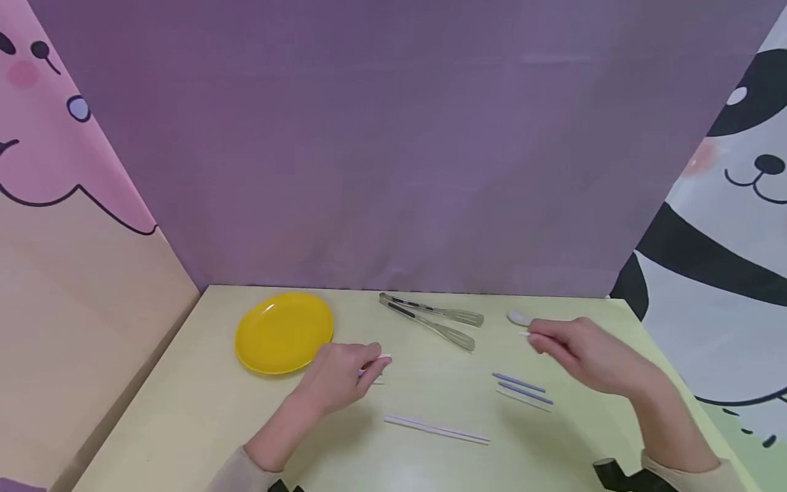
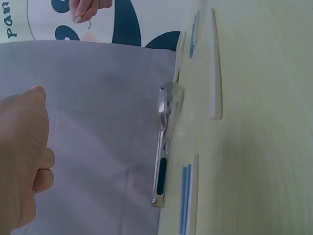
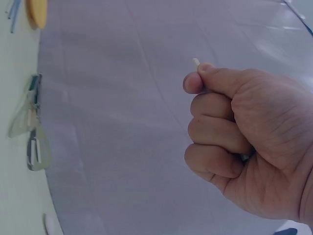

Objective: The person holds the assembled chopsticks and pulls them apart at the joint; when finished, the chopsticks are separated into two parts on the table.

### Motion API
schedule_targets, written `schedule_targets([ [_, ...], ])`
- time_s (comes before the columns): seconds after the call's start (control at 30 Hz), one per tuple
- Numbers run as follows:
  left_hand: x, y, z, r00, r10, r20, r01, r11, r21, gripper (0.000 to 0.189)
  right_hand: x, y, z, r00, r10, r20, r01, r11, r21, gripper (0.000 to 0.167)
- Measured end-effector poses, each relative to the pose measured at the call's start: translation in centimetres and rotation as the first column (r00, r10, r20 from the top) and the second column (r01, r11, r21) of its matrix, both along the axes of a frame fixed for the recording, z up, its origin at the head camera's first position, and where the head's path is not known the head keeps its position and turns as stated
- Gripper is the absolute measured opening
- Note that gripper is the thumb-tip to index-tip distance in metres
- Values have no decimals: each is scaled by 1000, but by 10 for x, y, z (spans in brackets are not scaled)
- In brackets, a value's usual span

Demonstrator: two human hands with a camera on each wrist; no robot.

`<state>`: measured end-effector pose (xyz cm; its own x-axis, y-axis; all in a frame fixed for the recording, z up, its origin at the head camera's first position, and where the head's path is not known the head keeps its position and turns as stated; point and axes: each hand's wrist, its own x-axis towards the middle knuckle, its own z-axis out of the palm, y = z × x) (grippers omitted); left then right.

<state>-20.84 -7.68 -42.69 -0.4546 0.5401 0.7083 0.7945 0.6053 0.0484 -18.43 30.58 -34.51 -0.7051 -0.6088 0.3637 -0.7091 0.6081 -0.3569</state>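
Observation:
My left hand [image 1: 344, 379] is raised over the table right of the yellow plate [image 1: 284, 333], its fingers curled. A small white piece [image 1: 385, 356] shows between its thumb and forefinger. Partly behind that hand lie several thin sticks [image 2: 185, 198], blue and white. At the right, my right hand [image 1: 584, 355] pinches a small white piece [image 3: 196, 62] between thumb and forefinger, the other fingers folded into the palm. Beyond it lies a white spoon [image 1: 518, 318], its handle hidden by the hand. Most of each held piece is hidden in the fingers.
Metal tongs [image 1: 430, 318] with dark grips lie spread at the back middle. Two pale sticks [image 1: 436, 430] lie at the front middle, and blue sticks [image 1: 522, 388] with a white one lie to their right. A purple cloth [image 1: 399, 150] hangs behind the table [image 1: 184, 424].

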Motion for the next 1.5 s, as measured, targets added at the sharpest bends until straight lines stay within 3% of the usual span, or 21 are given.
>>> schedule_targets([
  [0.17,-2,-17,5,999,4,38,-2,999,-51,41,5,26,4,998,-53,22,53,999,-4,36],
  [0.37,2,-32,-2,991,30,130,-21,997,-70,35,10,35,-10,995,-87,46,86,996,18,37],
  [0.63,7,-52,-12,971,56,233,-35,995,-92,9,18,45,-27,982,-119,149,115,993,38,23],
  [0.93,8,-56,-21,920,25,390,15,995,-100,25,18,39,-44,991,-86,100,84,996,19,30],
  [1.2,4,-57,-32,930,17,367,34,991,-132,19,15,37,-61,991,-133,-31,134,991,17,37],
  [1.37,2,-56,-38,927,4,374,54,988,-145,15,13,36,-70,992,-124,-20,125,992,16,30],
  [1.5,1,-56,-43,928,-1,371,66,985,-160,16,12,34,-75,991,-126,34,125,992,32,26],
])
